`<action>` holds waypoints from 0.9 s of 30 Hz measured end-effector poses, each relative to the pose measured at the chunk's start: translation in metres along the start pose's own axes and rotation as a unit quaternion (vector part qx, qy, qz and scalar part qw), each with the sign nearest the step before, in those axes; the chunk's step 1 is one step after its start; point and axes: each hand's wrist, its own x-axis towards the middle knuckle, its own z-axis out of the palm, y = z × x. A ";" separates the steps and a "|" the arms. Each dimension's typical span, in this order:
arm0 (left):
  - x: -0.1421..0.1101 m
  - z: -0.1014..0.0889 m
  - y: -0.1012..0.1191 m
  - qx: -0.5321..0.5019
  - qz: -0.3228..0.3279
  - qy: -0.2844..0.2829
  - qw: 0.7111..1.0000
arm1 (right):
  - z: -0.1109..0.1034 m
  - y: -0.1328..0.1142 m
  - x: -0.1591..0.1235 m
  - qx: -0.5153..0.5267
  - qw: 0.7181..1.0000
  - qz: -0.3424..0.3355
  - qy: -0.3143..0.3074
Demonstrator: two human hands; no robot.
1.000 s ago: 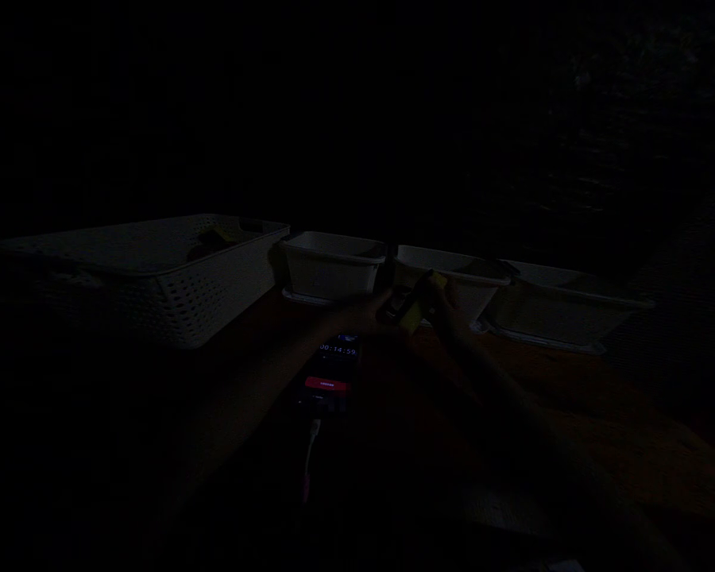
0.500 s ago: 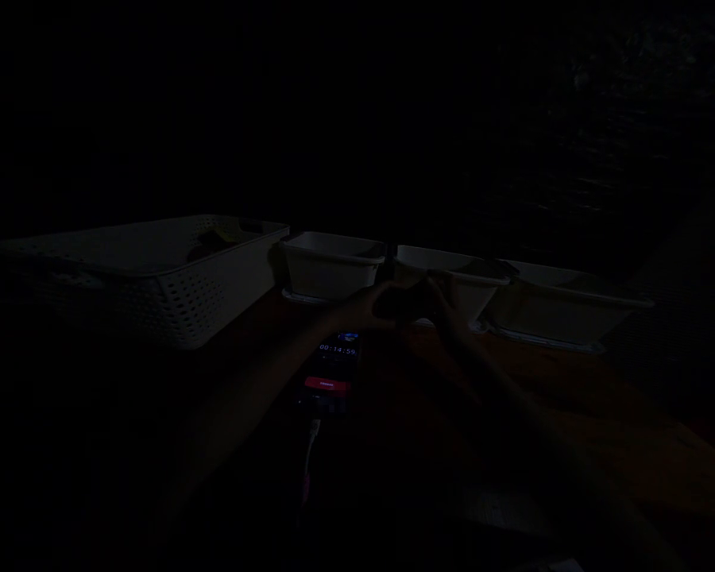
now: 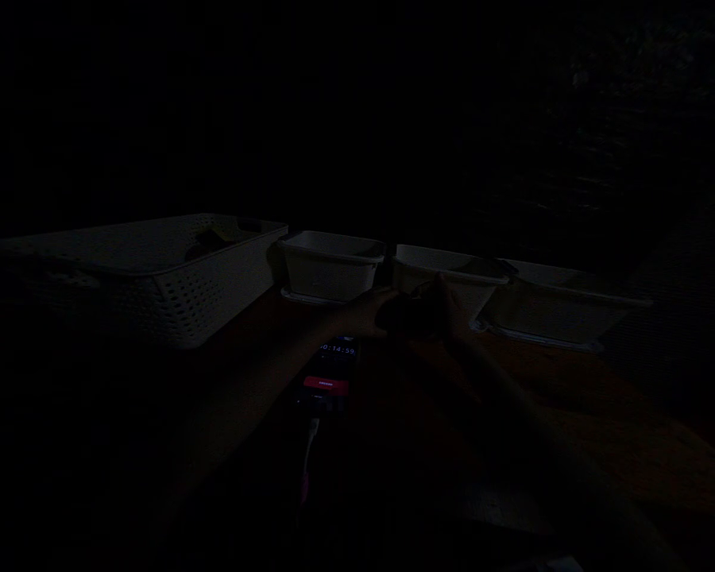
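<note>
The scene is very dark. My left hand (image 3: 366, 311) and my right hand (image 3: 438, 308) meet over the table in front of the middle white tub (image 3: 453, 266). Both look curled round a small dark thing (image 3: 402, 318) between them, which I cannot make out. A phone (image 3: 329, 373) with a lit timer and a red button lies flat just below my left hand, with a cable running from its near end.
A large white perforated basket (image 3: 172, 294) stands at the left with something dark inside. Three white tubs stand in a row behind the hands: one at centre-left (image 3: 330, 270), the middle one, one at right (image 3: 557, 310). The table (image 3: 601, 421) is brown wood.
A yellow object showed in my right hand one second ago; it is out of sight now. The hands have closed together and dropped slightly.
</note>
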 end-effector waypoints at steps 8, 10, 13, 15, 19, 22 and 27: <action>-0.001 -0.001 -0.002 -0.037 -0.011 0.003 0.999 | -0.007 0.009 0.008 0.032 0.998 0.040 0.032; -0.002 -0.002 -0.003 -0.051 -0.025 0.008 0.998 | -0.007 0.008 0.008 0.035 0.997 0.035 0.055; -0.003 -0.006 0.002 -0.077 -0.060 0.017 0.995 | -0.006 0.004 0.006 0.029 0.996 -0.003 0.080; -0.003 -0.009 0.007 -0.098 -0.082 0.022 0.992 | -0.005 0.000 0.003 -0.018 0.994 -0.077 0.073; -0.001 -0.012 0.010 -0.136 -0.087 0.030 0.986 | -0.006 -0.007 -0.004 -0.148 0.963 -0.222 0.049; 0.002 -0.011 0.006 -0.148 -0.087 0.034 0.984 | -0.007 -0.012 -0.008 -0.188 0.949 -0.248 0.050; 0.003 -0.010 -0.001 -0.139 -0.133 0.046 0.980 | -0.005 -0.016 -0.011 -0.186 0.956 -0.226 0.022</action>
